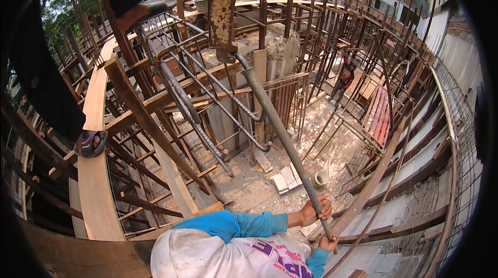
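A long grey metal pipe (280,127) slants from the upper middle to the lower right, and both my hands are closed round its lower part. My left hand (315,209) grips it higher up, and my right hand (328,241) holds it close to its lower end. The pipe's upper end sits over a bent steel bar (239,60), beside the foot of a rusty steel beam (223,8) with peeling yellow paint. Left of the pipe, a cage of ribbed reinforcing bars (207,80) with hooked ends juts out over the drop.
Another person's sandalled foot (91,143) stands on a wooden plank (98,190) at left; their other foot (134,16) is near the cage. Far below, a second person (343,78) stands by timber props. A bucket (320,178) and pale blocks (285,179) rest on the ground.
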Demonstrator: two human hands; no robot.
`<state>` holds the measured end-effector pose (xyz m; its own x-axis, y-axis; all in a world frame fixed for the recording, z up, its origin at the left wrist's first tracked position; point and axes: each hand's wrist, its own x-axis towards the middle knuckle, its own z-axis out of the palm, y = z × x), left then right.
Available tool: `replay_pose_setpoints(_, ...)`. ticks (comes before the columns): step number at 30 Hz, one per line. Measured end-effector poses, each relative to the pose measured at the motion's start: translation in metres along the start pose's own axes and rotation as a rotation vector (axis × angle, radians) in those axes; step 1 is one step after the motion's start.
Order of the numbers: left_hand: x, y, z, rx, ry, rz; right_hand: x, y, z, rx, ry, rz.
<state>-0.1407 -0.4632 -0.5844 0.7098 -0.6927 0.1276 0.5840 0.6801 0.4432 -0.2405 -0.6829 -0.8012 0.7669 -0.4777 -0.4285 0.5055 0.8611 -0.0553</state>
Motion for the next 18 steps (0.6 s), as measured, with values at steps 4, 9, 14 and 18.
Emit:
replay_pose_setpoints(4, -0.002, 0.0, -0.003, 0.019, 0.005, 0.009, 0.003, 0.003, -0.007, -0.005, 0.004, -0.005)
replay_pose_setpoints(9, -0.006, 0.005, 0.006, 0.076, 0.12, 0.065, 0.016, -0.006, -0.025, -0.032, 0.064, -0.078)
replay_pose_setpoints(14, -0.01, 0.016, 0.002, -0.008, 0.002, 0.074, 0.016, -0.013, -0.029, 0.011, 0.151, -0.031)
replay_pose_setpoints(18, -0.01, 0.02, 0.005, 0.025, 0.082, 0.099, 0.003, 0.005, -0.006, 0.033, 0.13, -0.063)
